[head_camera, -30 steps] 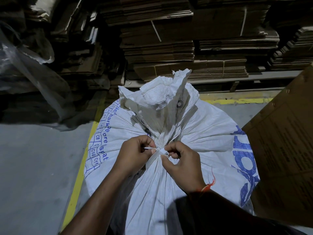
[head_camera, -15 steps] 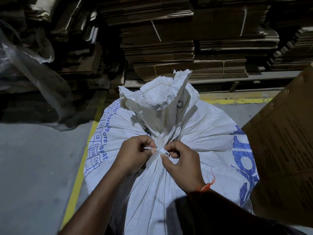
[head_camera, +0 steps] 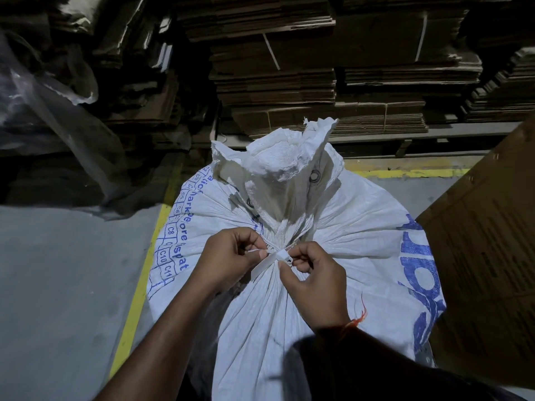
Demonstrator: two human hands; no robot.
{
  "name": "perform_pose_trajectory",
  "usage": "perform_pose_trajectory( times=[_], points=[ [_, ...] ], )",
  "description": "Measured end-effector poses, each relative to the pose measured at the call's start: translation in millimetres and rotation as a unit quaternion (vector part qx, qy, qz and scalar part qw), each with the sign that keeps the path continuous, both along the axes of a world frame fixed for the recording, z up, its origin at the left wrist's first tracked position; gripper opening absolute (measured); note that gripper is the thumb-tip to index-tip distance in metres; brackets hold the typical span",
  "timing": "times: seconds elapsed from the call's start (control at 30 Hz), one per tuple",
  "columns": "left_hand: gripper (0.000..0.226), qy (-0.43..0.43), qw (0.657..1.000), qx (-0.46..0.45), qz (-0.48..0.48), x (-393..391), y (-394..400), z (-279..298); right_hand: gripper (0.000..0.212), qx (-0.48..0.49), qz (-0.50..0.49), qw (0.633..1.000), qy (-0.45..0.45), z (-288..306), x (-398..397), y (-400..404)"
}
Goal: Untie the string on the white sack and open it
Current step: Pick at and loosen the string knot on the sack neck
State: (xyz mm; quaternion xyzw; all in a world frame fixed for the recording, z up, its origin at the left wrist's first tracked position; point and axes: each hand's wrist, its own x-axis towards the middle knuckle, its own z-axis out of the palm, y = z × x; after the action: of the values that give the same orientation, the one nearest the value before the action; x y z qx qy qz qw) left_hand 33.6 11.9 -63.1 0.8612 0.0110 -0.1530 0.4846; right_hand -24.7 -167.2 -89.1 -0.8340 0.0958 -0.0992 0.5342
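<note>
Pinching hands (head_camera: 269, 264) at white sack's (head_camera: 341, 227) string (head_camera: 273, 256), knot partly hidden.

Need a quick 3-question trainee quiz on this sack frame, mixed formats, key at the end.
1. True or false: the neck of the white woven sack with blue print is still cinched shut by the flat white plastic tie.
2. Which hand pinches the free end of the tie, on its side of the knot? A) left hand B) right hand C) neither
3. Fill in: the painted floor line left of the sack is ____.

Key: 1 true; 2 A; 3 yellow.
</note>
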Motion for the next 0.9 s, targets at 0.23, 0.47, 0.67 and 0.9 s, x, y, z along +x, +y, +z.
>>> perform_pose_trajectory(
  times=[0.23,0.47,0.67,0.9],
  points=[
    [0.009,-0.003,1.000,0.002,-0.005,0.8,-0.5,-1.1,0.018,0.022,0.005,1.000,0.006,-1.3,2.8,-2.0],
    [0.009,0.001,1.000,-0.001,-0.008,0.3,-2.0,-2.6,0.017,0.023,0.009,1.000,0.015,-1.8,4.0,-3.5],
    [0.009,0.001,1.000,0.003,-0.005,0.1,-3.3,-0.7,0.017,0.022,0.012,0.999,0.020,-0.4,4.2,-3.5],
    [0.010,-0.001,1.000,0.004,-0.008,0.0,-5.4,0.7,0.017,0.025,0.008,0.999,0.017,-0.4,4.7,-2.4]
  ],
)
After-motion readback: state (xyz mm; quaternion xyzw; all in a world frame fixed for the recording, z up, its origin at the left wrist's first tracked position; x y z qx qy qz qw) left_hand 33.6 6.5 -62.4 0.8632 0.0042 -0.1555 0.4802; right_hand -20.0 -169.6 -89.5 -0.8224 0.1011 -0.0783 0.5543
